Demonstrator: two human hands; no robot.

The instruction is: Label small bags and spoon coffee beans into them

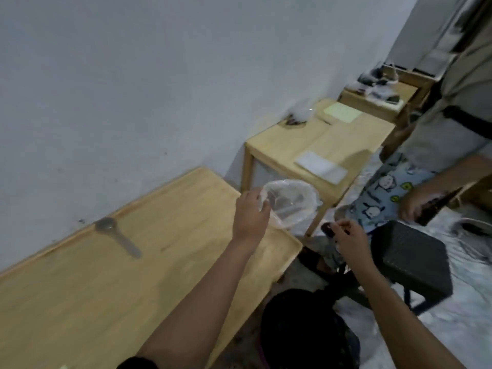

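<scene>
- The left hand (pixel 250 214) holds a clear thin plastic bag (pixel 290 203) in the air above the far right corner of the worktop. Its fingers are curled round the bag's crumpled rim, and the mouth gapes in a rough oval.
- The right hand (pixel 348 238) is just off the worktop's right edge, with fingers and thumb pinched together on a small dark object (pixel 327 230) (too blurred to identify).
- The pale smooth wooden worktop (pixel 80 288) has a raised lip along its edges.
- A translucent grey plastic spoon (pixel 114 233) with a round bowl and flat handle lies near the worktop's far edge, by the wall.
- A second pale wooden table (pixel 287 139) stands beyond and carries flat sheets of paper.
- A black textured stool (pixel 410 262) sits on the floor to the right.
</scene>
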